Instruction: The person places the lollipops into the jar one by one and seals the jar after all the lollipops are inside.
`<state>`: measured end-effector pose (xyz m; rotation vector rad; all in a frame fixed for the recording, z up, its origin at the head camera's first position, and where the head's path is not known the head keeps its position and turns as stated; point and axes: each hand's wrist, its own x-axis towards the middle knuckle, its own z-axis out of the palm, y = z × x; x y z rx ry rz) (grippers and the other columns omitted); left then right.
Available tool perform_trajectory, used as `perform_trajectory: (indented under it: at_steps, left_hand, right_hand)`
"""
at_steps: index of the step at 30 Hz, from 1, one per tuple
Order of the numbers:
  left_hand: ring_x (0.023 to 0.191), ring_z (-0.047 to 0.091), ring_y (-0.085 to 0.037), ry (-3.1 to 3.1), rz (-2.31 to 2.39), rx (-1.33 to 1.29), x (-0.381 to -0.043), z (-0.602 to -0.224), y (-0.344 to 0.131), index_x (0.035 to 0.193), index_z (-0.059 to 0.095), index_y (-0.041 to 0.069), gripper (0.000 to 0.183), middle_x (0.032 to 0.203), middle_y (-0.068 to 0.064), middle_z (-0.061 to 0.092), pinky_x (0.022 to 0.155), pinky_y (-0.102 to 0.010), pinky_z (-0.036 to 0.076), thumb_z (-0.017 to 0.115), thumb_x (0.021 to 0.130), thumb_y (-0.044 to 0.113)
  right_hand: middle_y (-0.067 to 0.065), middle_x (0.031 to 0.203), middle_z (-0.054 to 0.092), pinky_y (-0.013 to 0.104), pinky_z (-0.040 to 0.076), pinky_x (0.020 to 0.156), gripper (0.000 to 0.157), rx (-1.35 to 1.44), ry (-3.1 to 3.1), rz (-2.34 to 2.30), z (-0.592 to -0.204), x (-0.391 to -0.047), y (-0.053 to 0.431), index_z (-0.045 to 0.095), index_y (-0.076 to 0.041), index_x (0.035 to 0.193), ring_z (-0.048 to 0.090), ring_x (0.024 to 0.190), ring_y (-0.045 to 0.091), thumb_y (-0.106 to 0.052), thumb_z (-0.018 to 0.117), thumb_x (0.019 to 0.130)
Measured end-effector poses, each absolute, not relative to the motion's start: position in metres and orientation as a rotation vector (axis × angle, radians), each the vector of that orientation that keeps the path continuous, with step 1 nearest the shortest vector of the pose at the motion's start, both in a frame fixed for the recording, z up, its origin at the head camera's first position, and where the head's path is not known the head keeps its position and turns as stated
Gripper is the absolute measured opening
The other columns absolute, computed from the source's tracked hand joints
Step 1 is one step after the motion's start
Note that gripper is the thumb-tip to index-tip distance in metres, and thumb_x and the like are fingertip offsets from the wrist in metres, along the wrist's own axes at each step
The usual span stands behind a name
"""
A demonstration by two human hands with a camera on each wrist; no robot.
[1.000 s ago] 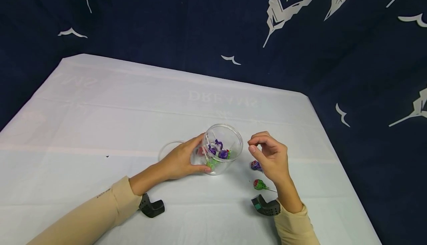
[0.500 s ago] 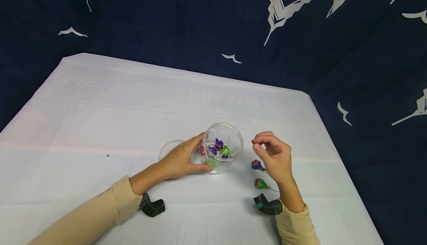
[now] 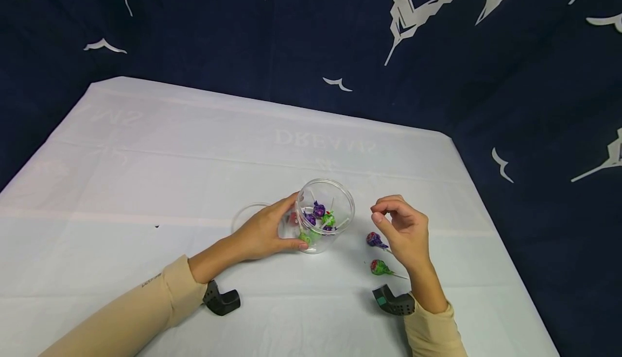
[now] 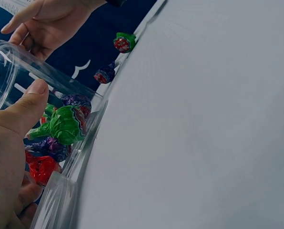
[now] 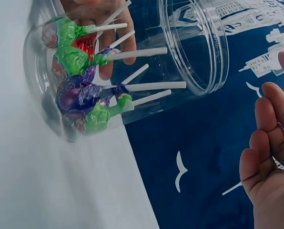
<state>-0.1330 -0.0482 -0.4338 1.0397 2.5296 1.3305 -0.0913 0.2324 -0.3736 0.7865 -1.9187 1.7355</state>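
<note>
My left hand (image 3: 262,233) grips a clear plastic jar (image 3: 345,226) from its left side, thumb in front. The jar stands upright without a lid. Inside lie several wrapped lollipops, among them a green lollipop (image 5: 73,61), a purple lollipop (image 5: 77,95) and a red one (image 4: 42,168), their white sticks toward the mouth. To the right of the jar hovers my right hand (image 3: 404,233), fingers loosely bent, nothing held. On the table below it lie a loose purple lollipop (image 3: 374,239) and a loose green lollipop (image 3: 380,267).
A clear round lid (image 4: 61,198) lies on the table, partly behind the left hand. White cloth covers the table (image 3: 184,184). A dark blue printed cloth (image 3: 218,27) hangs beyond its far edge. A tiny dark speck (image 3: 157,226) is at the left.
The lollipops in the jar have shifted, and a green one now shows at the right among them. My right hand has drawn slightly right, away from the jar. My left hand stays put.
</note>
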Motion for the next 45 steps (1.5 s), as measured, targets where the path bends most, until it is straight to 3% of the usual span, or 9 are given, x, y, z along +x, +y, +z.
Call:
perform_trajectory:
  at_steps: [17,24,30,45]
  left_hand:
    - [0.138,0.040,-0.032,2.538,1.312,1.021,-0.133,-0.433,-0.048,0.156,0.026,0.008,0.103,0.152,-0.015,0.040,0.112,-0.049,0.035,0.084,0.078,0.042]
    - [0.138,0.041,-0.032,2.536,1.323,1.031,-0.133,-0.434,-0.048,0.156,0.026,0.008,0.103,0.152,-0.015,0.041,0.112,-0.048,0.035,0.084,0.078,0.041]
    - [0.138,0.040,-0.032,2.529,1.331,1.028,-0.132,-0.434,-0.048,0.156,0.026,0.008,0.103,0.152,-0.015,0.041,0.112,-0.049,0.035,0.084,0.078,0.041]
    - [0.138,0.040,-0.030,2.533,1.337,1.035,-0.133,-0.435,-0.047,0.155,0.027,0.009,0.102,0.152,-0.014,0.041,0.113,-0.047,0.035,0.084,0.078,0.041]
  right_hand:
    - [0.011,0.091,0.065,0.022,0.050,0.080,0.018,0.689,-1.936,1.748,-0.386,-0.078,0.252,0.063,0.019,0.090,0.058,0.087,0.017,0.030,0.055,0.079]
    - [0.008,0.091,0.065,0.020,0.049,0.080,0.006,0.580,-2.010,1.703,-0.389,-0.072,0.261,0.062,0.020,0.090,0.057,0.087,0.014,0.021,0.063,0.084]
    - [0.004,0.093,0.066,0.021,0.048,0.080,0.008,0.517,-2.060,1.667,-0.394,-0.067,0.268,0.061,0.021,0.091,0.059,0.088,0.012,0.019,0.064,0.084]
    - [0.015,0.092,0.069,0.020,0.046,0.072,0.016,0.427,-2.350,1.525,-0.408,-0.062,0.280,0.067,0.016,0.095,0.060,0.088,0.011,0.022,0.067,0.080]
